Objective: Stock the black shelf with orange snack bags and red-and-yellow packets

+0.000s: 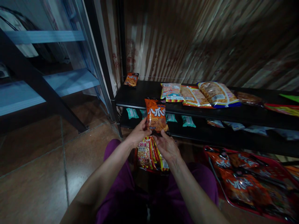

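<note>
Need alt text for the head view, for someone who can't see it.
The left hand and right hand hold an orange snack bag in front of a black shelf. Another orange bag sits at the shelf's left end, with larger packets further right; a red basket with more orange bags is at lower right.

Patterned material with vertical stripes and floral sprigs point(163, 40) backs low black shelving point(149, 87) in a dimly lit room, where light glints off brown floor tiles point(84, 149). At left, broad pale-blue boards point(46, 36) sit one above another beside a dark slanting bar point(58, 101), with clothes point(15, 26) hanging in the shadows beyond.
</note>
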`<state>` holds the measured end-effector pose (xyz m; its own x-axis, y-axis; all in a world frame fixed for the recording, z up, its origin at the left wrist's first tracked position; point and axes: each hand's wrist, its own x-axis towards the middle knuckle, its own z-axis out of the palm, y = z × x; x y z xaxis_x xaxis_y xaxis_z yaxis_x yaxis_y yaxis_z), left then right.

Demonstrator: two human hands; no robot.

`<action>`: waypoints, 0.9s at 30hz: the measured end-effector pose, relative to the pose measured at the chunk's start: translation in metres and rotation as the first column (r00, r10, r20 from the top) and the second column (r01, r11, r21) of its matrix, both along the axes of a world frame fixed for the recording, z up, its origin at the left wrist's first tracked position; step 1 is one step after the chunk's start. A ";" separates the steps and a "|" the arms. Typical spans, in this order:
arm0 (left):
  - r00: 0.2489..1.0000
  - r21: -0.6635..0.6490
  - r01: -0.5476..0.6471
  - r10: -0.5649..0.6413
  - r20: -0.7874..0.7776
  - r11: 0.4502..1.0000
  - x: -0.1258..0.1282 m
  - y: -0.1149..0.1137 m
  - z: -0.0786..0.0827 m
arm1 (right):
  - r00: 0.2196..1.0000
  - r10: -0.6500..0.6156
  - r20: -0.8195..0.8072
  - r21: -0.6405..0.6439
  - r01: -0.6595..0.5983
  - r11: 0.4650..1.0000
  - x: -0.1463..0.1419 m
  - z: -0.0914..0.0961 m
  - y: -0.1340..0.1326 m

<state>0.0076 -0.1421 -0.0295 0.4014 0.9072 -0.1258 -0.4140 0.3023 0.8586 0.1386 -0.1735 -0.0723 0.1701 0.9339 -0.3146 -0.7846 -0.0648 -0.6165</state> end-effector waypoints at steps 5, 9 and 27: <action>0.997 -0.027 -0.078 0.078 0.006 0.997 0.003 -0.004 -0.009 | 0.997 0.080 0.015 0.051 -0.080 0.995 -0.008 0.009 -0.001; 0.994 -0.034 -0.111 0.111 0.012 0.993 0.004 -0.004 -0.019 | 0.996 0.084 0.028 0.048 -0.086 0.995 -0.013 0.009 -0.002; 0.984 0.058 -0.091 0.099 -0.151 0.994 -0.010 0.001 -0.022 | 0.992 -0.005 0.129 0.021 0.002 1.000 -0.013 0.009 -0.008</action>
